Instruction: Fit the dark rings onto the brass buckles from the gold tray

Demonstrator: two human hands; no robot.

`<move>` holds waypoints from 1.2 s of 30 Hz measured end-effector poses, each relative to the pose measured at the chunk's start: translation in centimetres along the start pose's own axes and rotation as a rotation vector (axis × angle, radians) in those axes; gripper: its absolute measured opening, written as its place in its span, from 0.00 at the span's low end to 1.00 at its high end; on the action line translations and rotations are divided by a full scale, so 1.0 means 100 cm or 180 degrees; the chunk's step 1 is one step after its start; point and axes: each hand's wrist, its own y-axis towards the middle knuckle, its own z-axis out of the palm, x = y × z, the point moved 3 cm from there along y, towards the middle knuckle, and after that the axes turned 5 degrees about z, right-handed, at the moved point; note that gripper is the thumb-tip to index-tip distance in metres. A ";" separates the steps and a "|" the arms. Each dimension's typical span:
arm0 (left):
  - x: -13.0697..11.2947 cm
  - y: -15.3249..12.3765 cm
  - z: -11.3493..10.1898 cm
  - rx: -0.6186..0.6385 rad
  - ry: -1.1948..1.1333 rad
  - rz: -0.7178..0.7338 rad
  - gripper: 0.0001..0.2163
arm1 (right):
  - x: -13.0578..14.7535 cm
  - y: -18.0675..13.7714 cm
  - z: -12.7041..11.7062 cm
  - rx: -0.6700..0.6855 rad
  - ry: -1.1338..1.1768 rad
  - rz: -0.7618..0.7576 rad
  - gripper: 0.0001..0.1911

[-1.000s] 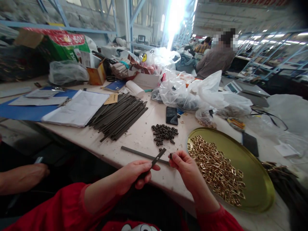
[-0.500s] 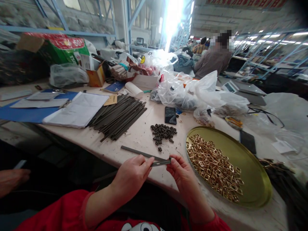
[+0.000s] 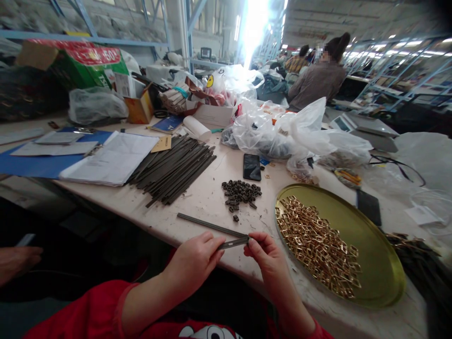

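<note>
A dark slotted strip (image 3: 233, 244) spans the gap between the fingers (image 3: 213, 243): the left hand (image 3: 196, 258) is closed around one end, the right hand (image 3: 267, 254) pinches the other tip. Just beyond the fingers, another strip (image 3: 206, 222) lies on the counter (image 3: 201, 205); farther out, small dark loops (image 3: 243, 192). Right of the fingers, a tray (image 3: 377, 268) holds gold-coloured frames (image 3: 321, 245).

left sleeve (image 3: 79, 311) red, loose, creased, gathered cuff (image 3: 123, 306) on forearm, right sleeve (image 3: 319, 331) same red, mostly out of frame, red top front (image 3: 170, 331), white rounded print (image 3: 212, 332) with black outlines, cropped at bottom, left hand (image 3: 197, 254) and right hand (image 3: 265, 252) bare
</note>
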 end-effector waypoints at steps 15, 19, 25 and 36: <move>-0.014 0.010 -0.008 0.0787 -0.1120 -0.0275 0.16 | -0.009 -0.015 0.016 0.0605 0.1114 0.0665 0.13; -0.015 0.008 -0.003 0.0729 -0.0749 -0.0207 0.15 | -0.012 -0.022 0.018 0.0601 0.0793 0.0461 0.13; -0.022 0.000 -0.004 0.1191 -0.1317 -0.0200 0.13 | -0.010 -0.024 0.008 0.0822 0.0114 0.0433 0.15; -0.010 0.010 0.015 0.0821 -0.2744 -0.0715 0.25 | -0.001 -0.009 0.001 0.0786 -0.0109 -0.0073 0.16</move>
